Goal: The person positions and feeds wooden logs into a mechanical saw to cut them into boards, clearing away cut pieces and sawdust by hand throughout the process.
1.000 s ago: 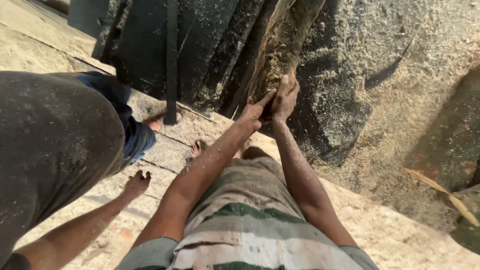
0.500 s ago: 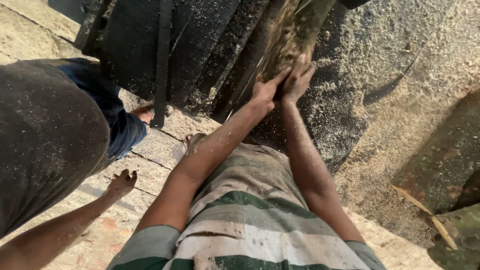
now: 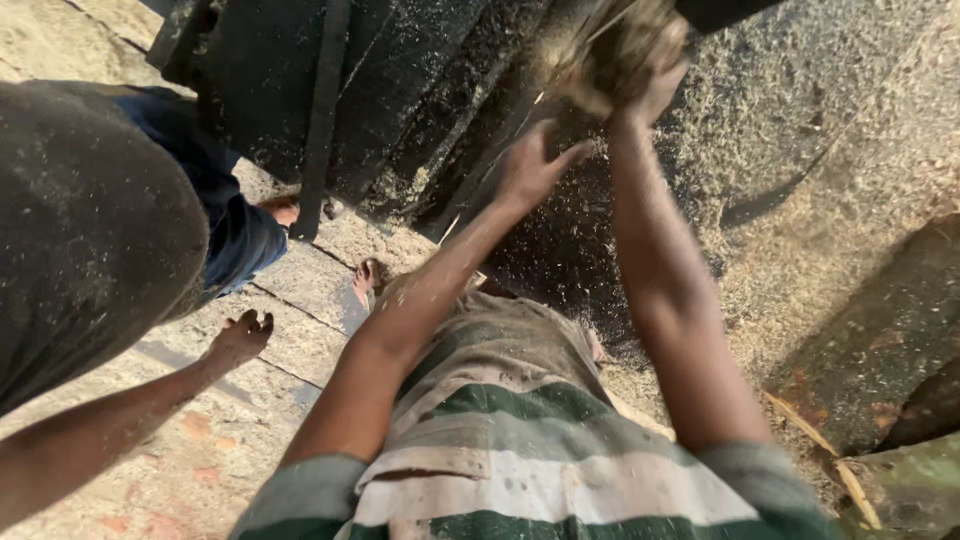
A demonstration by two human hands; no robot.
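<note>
Head view shows the right hand [image 3: 655, 85] raised high, fingers closed around a clump of straw-like fibre [image 3: 605, 50] that hangs against the dark, dust-flecked machine [image 3: 400, 100]. The left hand [image 3: 530, 170] sits lower and just beside it, fingers spread apart and holding nothing, near the machine's slanted face. Loose chaff [image 3: 830, 150] coats the ground to the right. On the left, another person's hand [image 3: 240, 335] hangs open above the brick paving [image 3: 300, 290], beside that person's dark-clothed body [image 3: 90, 240].
</note>
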